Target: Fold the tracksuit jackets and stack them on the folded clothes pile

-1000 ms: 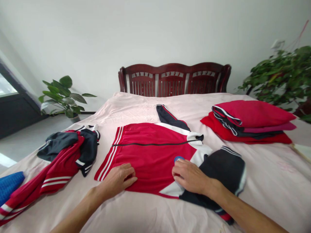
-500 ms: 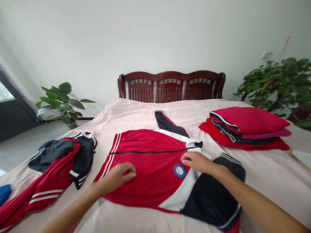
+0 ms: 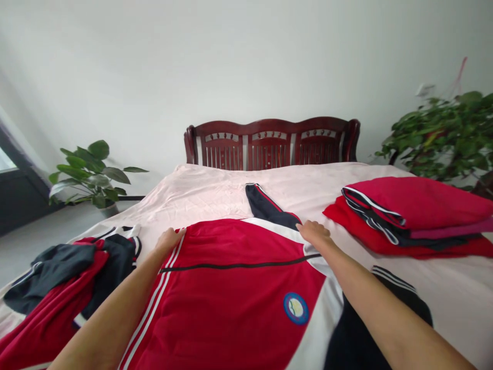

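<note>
A red zip-up jacket (image 3: 231,308) with white and dark navy panels and a round blue badge lies spread on the bed, hem to the left and collar to the right. My left hand (image 3: 170,240) is closed on the far corner of its white-striped hem. At the far shoulder, where white panel meets navy sleeve (image 3: 265,206), the fingers of my right hand (image 3: 315,233) are closed on the fabric. That far sleeve points away from me. The near navy sleeve (image 3: 400,293) is partly covered by my right forearm, which also hides much of the collar.
To the right sits a stack of folded red and navy clothes (image 3: 416,203). Loose red and navy clothing (image 3: 57,277) is heaped at the left. Pink bedding (image 3: 208,192) runs up to a dark wooden headboard (image 3: 269,144). Potted plants (image 3: 88,172) stand on both sides.
Both hands have moved away from me, from above the jacket's front to its far edge, and have taken hold there. The view has shifted, so the jacket appears larger and nearer.
</note>
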The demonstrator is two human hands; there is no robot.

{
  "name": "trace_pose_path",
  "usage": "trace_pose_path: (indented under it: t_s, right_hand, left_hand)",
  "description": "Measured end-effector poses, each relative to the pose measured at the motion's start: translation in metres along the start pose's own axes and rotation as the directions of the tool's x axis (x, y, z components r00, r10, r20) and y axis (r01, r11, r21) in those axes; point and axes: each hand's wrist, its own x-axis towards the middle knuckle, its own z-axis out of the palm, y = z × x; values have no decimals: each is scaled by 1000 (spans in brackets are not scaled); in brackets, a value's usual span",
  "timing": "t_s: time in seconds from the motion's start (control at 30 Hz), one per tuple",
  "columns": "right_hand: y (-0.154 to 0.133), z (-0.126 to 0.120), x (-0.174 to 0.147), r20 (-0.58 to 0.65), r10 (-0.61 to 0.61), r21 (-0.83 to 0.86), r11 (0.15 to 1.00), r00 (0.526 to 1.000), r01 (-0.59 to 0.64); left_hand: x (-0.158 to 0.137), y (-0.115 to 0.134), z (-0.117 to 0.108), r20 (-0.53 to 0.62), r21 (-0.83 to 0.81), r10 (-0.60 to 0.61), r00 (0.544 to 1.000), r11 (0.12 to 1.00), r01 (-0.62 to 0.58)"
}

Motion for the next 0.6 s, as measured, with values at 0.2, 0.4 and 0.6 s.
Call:
trace_pose_path:
  t_s: [0.2, 0.4, 0.6]
  right_hand:
    - [-6, 23, 15, -29, -90, -2, 996, 995, 90]
    - [1, 30, 39, -114, -151, -28, 989, 982, 148]
    - [-2, 31, 35, -173, -137, -57, 990, 975, 129]
  left_hand:
    - [14, 6, 23, -37, 1, 9, 999, 1000, -9]
    - [17, 3, 32, -168, 21, -16, 986, 1000, 19]
    - [4, 13, 27, -232, 105, 49, 971, 994, -25]
